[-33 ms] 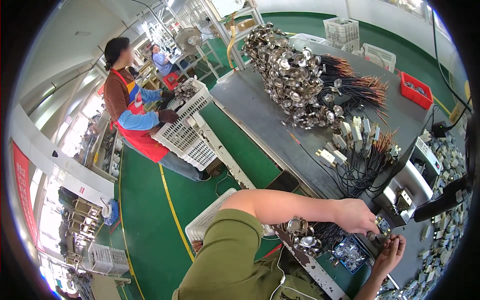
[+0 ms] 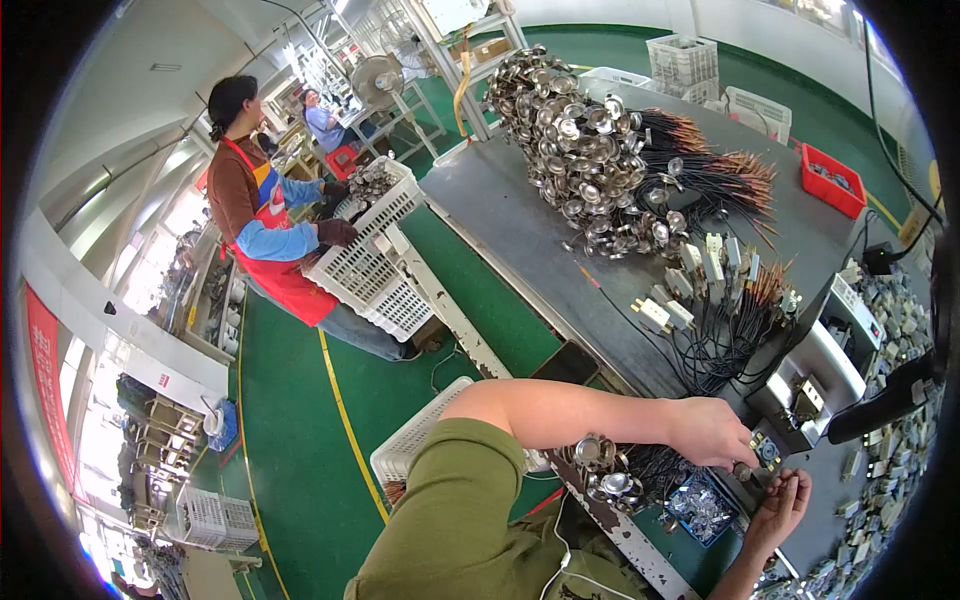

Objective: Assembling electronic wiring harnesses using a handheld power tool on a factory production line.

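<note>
My left hand (image 2: 705,432) reaches across from the left, fingers pinched at a small round metal piece (image 2: 742,471). Beside its fingertips a small pale part with a dark centre (image 2: 767,450) lies at the foot of a silver bench machine (image 2: 812,385). Close by on the right is my right hand (image 2: 782,512), its fingers curled together; what they hold, if anything, is too small to make out. Below the left wrist sits a blue tray (image 2: 703,508) of small clear pieces. Black wires with pale rectangular connectors (image 2: 655,314) lie behind the hands.
A big heap of round metal cups on wires (image 2: 590,150) covers the far table. Many grey blocks (image 2: 885,470) crowd the right edge. A red bin (image 2: 832,181) stands far right. At left, a co-worker in a red apron (image 2: 268,215) handles a white crate (image 2: 375,270).
</note>
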The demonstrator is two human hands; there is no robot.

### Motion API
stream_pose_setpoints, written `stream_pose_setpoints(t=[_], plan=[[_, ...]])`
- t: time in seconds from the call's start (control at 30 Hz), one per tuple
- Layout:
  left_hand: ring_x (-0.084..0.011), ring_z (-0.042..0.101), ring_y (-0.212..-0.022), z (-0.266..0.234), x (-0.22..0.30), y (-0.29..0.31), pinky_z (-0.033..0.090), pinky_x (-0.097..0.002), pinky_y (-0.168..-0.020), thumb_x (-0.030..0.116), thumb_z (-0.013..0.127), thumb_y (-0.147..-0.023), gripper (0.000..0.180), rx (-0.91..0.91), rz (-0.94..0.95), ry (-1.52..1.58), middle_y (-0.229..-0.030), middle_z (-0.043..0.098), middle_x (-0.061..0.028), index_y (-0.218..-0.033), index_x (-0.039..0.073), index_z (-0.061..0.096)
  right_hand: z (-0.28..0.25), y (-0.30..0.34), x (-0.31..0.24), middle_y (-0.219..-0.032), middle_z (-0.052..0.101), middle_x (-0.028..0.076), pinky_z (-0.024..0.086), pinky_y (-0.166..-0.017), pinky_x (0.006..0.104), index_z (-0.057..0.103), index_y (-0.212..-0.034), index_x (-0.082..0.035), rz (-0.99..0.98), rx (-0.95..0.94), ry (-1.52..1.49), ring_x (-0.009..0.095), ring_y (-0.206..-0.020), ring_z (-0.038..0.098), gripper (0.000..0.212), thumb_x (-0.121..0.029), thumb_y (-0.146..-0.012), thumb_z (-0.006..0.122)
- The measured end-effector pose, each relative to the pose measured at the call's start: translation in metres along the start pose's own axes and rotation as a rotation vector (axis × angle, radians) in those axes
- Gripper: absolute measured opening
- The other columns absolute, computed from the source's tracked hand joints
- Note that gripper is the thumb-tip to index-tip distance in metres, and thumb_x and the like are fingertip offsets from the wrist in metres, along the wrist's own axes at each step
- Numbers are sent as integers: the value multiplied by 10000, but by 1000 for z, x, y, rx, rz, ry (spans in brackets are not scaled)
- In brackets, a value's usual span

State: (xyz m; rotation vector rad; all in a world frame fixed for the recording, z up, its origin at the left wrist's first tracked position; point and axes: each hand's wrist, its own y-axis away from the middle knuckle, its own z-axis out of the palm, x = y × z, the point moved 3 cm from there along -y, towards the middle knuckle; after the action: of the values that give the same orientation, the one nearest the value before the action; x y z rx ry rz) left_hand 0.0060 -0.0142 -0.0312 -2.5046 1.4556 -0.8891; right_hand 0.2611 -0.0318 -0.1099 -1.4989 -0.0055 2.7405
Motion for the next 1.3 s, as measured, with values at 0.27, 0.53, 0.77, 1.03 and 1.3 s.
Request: stream_pose_setpoints(t=[0.27, 0.53, 0.77, 1.03, 1.3], plan=[[-299, 697, -813, -1, 2, 0, 558, -437, -661, 251, 748, -842, 394, 0, -8, 12, -911, 661, -69, -1218, 173, 663, -7, -1, 4, -1059, 653, 96, 485, -782, 245, 585, -1179, -15, -17, -35, 31, 133, -873, 594, 169, -101, -1033, 590], [-285, 698, -812, 0, 2, -1, 561, -432, -666, 253, 746, -842, 401, -12, -11, -20, -906, 651, -64, -1227, 181, 660, -4, 2, 4, -1050, 653, 102, 485, -772, 248, 602, -1190, -4, 15, 36, 81, 140, -857, 588, 182, -91, -1031, 592], [-286, 701, -824, 0, 1, 0, 561, -434, -675, 253, 741, -846, 392, 5, -10, -2, -914, 655, -62, -1223, 180, 659, -5, 0, 5, -1042, 659, 103, 480, -752, 245, 594, -1179, -12, -21, 19, 57, 131, -829, 589, 169, -97, -1033, 591], [-300, 697, -819, -3, 1, -1, 559, -439, -671, 258, 736, -851, 374, -24, -19, 4, -903, 649, -69, -1210, 187, 659, -5, -1, 3, -1040, 658, 100, 474, -755, 243, 584, -1202, -8, -8, 10, 55, 131, -840, 580, 192, -103, -1036, 589], [-300, 699, -813, -1, 1, 0, 561, -439, -673, 265, 737, -850, 379, -10, -21, 7, -905, 652, -69, -1214, 190, 661, -3, 0, 0, -1027, 643, 95, 466, -760, 243, 578, -1185, -6, 10, 29, 70, 130, -835, 563, 180, -112, -1040, 585]])
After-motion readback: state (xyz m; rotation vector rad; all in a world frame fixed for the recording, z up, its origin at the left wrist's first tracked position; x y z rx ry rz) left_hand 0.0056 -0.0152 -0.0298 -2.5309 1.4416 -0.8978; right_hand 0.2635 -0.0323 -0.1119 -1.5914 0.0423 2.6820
